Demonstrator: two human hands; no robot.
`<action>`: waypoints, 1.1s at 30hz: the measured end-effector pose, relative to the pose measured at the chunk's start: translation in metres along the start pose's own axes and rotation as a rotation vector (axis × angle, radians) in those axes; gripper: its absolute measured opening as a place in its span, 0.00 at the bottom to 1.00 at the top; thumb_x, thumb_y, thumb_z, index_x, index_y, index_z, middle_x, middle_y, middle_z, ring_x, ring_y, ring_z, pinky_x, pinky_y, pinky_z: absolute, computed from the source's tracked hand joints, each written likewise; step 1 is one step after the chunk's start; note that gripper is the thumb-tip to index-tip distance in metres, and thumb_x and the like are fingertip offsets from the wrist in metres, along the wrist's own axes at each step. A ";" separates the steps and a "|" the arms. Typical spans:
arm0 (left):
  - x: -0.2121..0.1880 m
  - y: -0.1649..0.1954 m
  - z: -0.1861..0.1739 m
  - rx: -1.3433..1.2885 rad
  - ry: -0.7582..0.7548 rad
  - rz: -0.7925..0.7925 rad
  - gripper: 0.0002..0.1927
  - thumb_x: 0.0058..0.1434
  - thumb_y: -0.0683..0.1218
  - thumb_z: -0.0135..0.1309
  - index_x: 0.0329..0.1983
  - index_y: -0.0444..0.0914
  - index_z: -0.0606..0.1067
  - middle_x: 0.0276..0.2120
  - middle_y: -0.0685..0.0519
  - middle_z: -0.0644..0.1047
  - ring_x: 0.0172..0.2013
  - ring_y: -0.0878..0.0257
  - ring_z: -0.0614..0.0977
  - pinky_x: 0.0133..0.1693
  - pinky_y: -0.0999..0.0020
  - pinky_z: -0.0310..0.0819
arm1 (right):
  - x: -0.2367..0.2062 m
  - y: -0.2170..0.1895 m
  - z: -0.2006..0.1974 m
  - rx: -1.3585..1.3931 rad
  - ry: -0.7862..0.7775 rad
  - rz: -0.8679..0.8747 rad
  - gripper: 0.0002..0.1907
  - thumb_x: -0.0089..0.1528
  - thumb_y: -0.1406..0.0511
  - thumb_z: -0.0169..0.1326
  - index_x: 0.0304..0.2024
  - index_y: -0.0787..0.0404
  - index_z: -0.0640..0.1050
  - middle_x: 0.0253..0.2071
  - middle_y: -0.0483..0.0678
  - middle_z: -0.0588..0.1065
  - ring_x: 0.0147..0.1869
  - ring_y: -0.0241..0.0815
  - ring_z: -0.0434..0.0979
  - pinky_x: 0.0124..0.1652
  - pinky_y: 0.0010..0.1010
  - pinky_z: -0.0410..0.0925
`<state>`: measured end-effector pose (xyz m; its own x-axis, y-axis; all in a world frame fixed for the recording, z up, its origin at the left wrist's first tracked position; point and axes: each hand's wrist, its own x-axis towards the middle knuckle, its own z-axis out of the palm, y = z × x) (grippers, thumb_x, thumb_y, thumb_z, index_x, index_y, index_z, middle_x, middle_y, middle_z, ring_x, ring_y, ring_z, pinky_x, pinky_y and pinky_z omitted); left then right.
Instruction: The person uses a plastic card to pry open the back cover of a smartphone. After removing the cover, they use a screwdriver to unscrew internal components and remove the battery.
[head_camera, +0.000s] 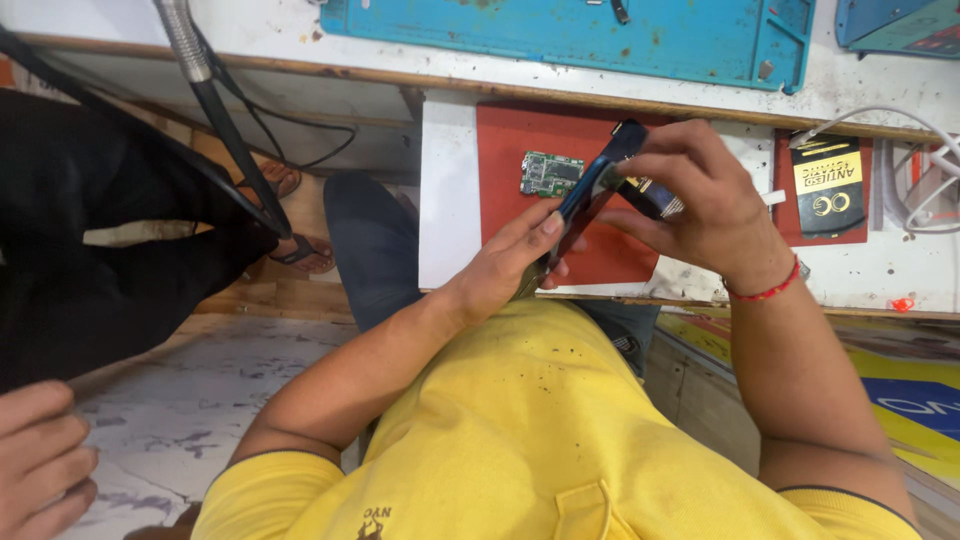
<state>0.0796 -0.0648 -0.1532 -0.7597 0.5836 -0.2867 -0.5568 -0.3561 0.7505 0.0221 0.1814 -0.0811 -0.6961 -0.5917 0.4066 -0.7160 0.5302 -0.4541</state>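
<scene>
Between your two hands, over the near edge of the bench, you hold a dark blue phone (592, 190) edge-on to the head camera, the only view there is. Your left hand (505, 265) cups its lower end from beneath, fingers curled shut around the body and the thumb (535, 225) lying flat along its side. Your right hand (700, 205) closes over the upper end from above, fingertips pinched on the phone and on a small dark part with pale markings (655, 200) tucked against its far face; whether that part is attached or loose, you cannot tell from here. The phone's long axis runs on a diagonal, low end toward your left palm and your body, top end pointing up and away toward the blue work mat (560, 35) at the back of the bench. Just beyond your grip, on the red mat (510, 215), a small green circuit board (551, 173) lies free of the phone, so the handset looks already opened and partly stripped, with the work on the body in your hands not finished. To the right of your right wrist sits a black and yellow packet (827, 185) on a second red pad. Well to the left of your grip, another person's hand (40, 465) shows at the frame's corner.
</scene>
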 end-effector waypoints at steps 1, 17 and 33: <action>0.001 -0.002 -0.001 -0.029 -0.010 0.028 0.34 0.73 0.61 0.44 0.74 0.37 0.61 0.48 0.51 0.73 0.42 0.66 0.76 0.43 0.69 0.73 | -0.007 0.003 0.001 -0.028 0.058 0.071 0.25 0.56 0.65 0.74 0.51 0.63 0.76 0.51 0.55 0.71 0.53 0.53 0.75 0.49 0.39 0.72; 0.026 0.018 -0.010 0.339 -0.062 -0.044 0.33 0.71 0.67 0.37 0.62 0.37 0.71 0.43 0.51 0.79 0.36 0.66 0.79 0.37 0.69 0.79 | -0.062 0.014 -0.016 0.715 0.496 0.788 0.16 0.74 0.66 0.53 0.62 0.66 0.71 0.49 0.50 0.77 0.45 0.46 0.80 0.39 0.38 0.77; 0.021 0.031 0.002 1.783 0.254 0.513 0.15 0.65 0.45 0.55 0.53 0.36 0.76 0.37 0.49 0.77 0.35 0.51 0.80 0.33 0.56 0.72 | -0.075 0.046 0.043 0.890 0.352 0.573 0.12 0.66 0.80 0.59 0.49 0.67 0.74 0.45 0.51 0.80 0.47 0.38 0.83 0.46 0.28 0.78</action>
<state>0.0471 -0.0624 -0.1346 -0.8362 0.5128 0.1942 0.5454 0.7412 0.3914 0.0439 0.2245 -0.1666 -0.9886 -0.1186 0.0927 -0.0888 -0.0378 -0.9953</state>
